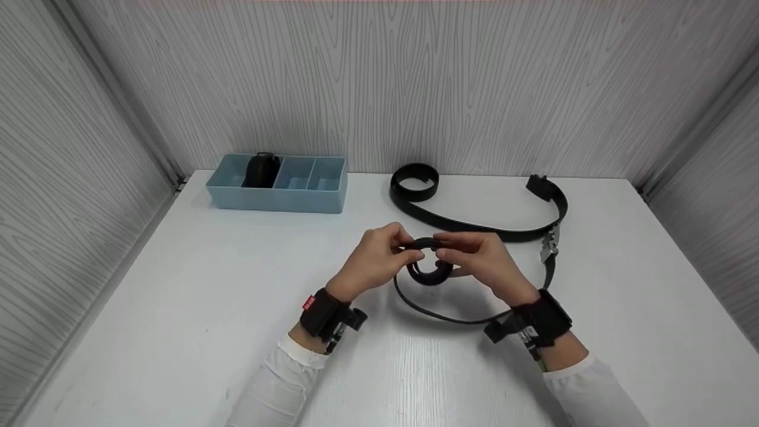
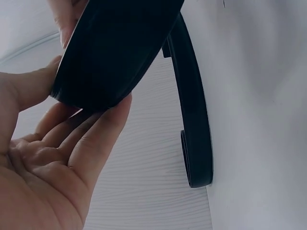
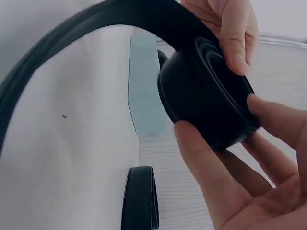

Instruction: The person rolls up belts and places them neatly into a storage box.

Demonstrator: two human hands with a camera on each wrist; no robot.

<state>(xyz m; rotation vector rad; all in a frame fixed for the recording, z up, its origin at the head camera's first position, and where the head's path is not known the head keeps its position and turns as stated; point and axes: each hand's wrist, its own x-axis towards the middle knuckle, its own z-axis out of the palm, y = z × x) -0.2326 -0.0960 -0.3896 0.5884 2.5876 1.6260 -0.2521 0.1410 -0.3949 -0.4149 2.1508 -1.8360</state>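
On the white table [image 1: 178,284], the step in hand looks like rolling up the near belt [image 1: 468,321]: one end is wound into a ring while the rest sweeps near and right, loose. The left hand [image 1: 375,261] pinches the ring's left side and the right hand [image 1: 489,264] its right, thumbs against fingers, raising it at the middle. The next move probably calls for drawing in slack while keeping the turns snug and their edges level.

As for surfaces, the walls [image 1: 367,71] are grey with wavy wood-grain lines; the table is smooth, with a soft sheen. Far left, the box [image 1: 278,200] is pale blue, likely plastic, long and divided, holding a black item [image 1: 261,172] with a rounded top. The far belt [image 1: 516,236] is flat, black and leather-like, its left end curled into an open loop. The ring is dark and tightly layered, like a short cylinder. Smallest, at right, is a silvery metal buckle [image 1: 550,242]; I cannot tell which belt it belongs to.
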